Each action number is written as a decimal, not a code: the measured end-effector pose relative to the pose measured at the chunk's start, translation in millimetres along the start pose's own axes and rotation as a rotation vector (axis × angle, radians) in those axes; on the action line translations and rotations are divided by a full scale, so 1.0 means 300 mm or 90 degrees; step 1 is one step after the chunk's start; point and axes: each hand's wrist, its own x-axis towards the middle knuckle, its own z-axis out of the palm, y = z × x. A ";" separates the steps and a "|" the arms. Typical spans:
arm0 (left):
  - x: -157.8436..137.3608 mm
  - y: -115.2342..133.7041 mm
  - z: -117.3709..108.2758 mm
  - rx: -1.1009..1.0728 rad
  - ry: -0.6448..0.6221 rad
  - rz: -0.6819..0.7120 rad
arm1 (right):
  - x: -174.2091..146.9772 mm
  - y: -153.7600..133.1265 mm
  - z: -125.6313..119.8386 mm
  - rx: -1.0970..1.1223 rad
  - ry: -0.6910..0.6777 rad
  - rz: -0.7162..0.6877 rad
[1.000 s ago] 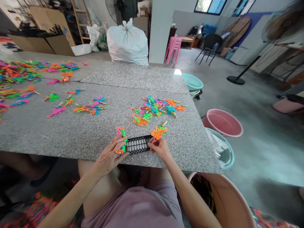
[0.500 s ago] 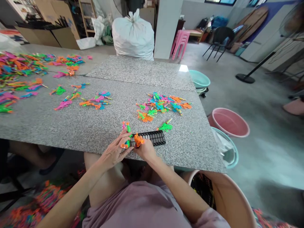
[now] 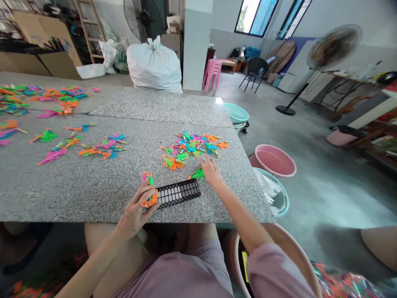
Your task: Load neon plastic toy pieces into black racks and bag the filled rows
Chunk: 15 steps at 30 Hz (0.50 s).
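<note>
A black plastic grid rack (image 3: 179,193) lies on the granite table near its front edge. My left hand (image 3: 135,211) is closed round the rack's left end, where an orange plastic toy (image 3: 150,200) and green and pink ones stand. My right hand (image 3: 211,169) is stretched out above the table, fingers apart, beside a green plastic toy (image 3: 197,174). Just beyond its fingertips lies a mixed pile of colourful plastic toys (image 3: 192,144) with striped sticks. Whether a fingertip touches any toy is hard to see.
More loose toys (image 3: 107,149) are scattered at the left. Past the table (image 3: 93,186) stands a tied white sack (image 3: 154,64). Beside its right edge are a turquoise basin (image 3: 236,112), a pink basin (image 3: 274,160) and a large tub (image 3: 297,252). A fan (image 3: 330,49) stands farther back.
My right hand has left the rack and moved right and forward toward the pile. An orange toy it held is now at the rack's left end under my left hand. The view has shifted.
</note>
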 end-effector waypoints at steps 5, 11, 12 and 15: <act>0.007 0.006 -0.019 -0.004 -0.013 0.003 | 0.042 0.164 -0.050 -0.079 -0.101 -0.117; 0.009 0.004 -0.039 -0.002 -0.041 0.017 | 0.014 -0.020 0.078 0.203 -0.010 -0.007; 0.011 0.005 -0.043 0.002 -0.046 0.019 | 0.013 -0.087 0.112 0.318 -0.027 -0.002; 0.014 0.009 -0.051 0.016 -0.057 0.025 | 0.012 -0.283 0.202 0.565 -0.100 -0.022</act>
